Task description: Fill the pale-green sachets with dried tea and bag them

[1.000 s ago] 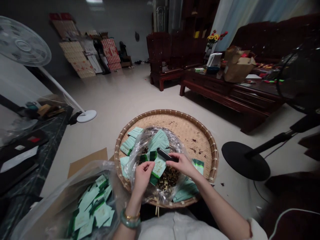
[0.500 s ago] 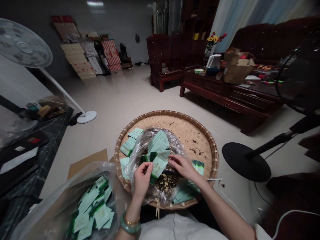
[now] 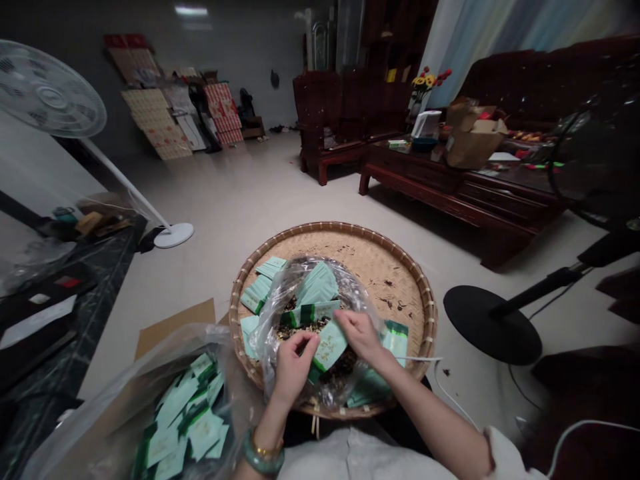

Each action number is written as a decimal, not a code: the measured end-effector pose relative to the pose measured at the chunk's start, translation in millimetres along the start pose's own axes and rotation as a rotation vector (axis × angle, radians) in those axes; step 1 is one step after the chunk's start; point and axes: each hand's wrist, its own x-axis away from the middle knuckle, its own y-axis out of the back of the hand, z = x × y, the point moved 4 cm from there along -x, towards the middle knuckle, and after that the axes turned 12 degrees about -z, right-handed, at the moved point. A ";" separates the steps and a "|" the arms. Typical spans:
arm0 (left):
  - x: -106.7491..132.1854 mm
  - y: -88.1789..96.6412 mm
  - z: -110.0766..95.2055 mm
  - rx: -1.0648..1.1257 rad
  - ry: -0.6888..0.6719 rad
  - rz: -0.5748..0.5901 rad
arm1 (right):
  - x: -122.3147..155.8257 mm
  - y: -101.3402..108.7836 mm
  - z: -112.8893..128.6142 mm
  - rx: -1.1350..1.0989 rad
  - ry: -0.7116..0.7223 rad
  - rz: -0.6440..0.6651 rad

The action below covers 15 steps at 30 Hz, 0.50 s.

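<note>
A light green tea sachet (image 3: 329, 345) with a dark green band is pinched along its left side by my left hand (image 3: 294, 363). My right hand (image 3: 361, 337) has its fingers closed at the sachet's upper right corner. Beneath both hands, a clear plastic bag (image 3: 269, 320) lies open with loose dark and pale dried tea (image 3: 345, 367) in it. A fanned stack of sachets (image 3: 317, 283) rests on the tea, with another sachet (image 3: 320, 310) lying just below it. All of this sits in a round woven bamboo tray (image 3: 407, 267).
More sachets lie at the tray's left (image 3: 256, 293) and right (image 3: 397, 339). A large plastic bag (image 3: 113, 407) of sachets (image 3: 187, 413) stands at lower left. A white fan (image 3: 174, 235) is at left, a black fan base (image 3: 493, 325) at right, and a wooden table (image 3: 450, 183) beyond.
The sachet in my left hand has moved down and right, away from the one behind it. My right hand has closed its fingers onto the sachet's upper corner.
</note>
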 end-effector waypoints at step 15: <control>-10.4 51.4 -7.2 0.920 0.077 -0.419 | -28.7 2.3 -51.4 0.336 0.037 0.087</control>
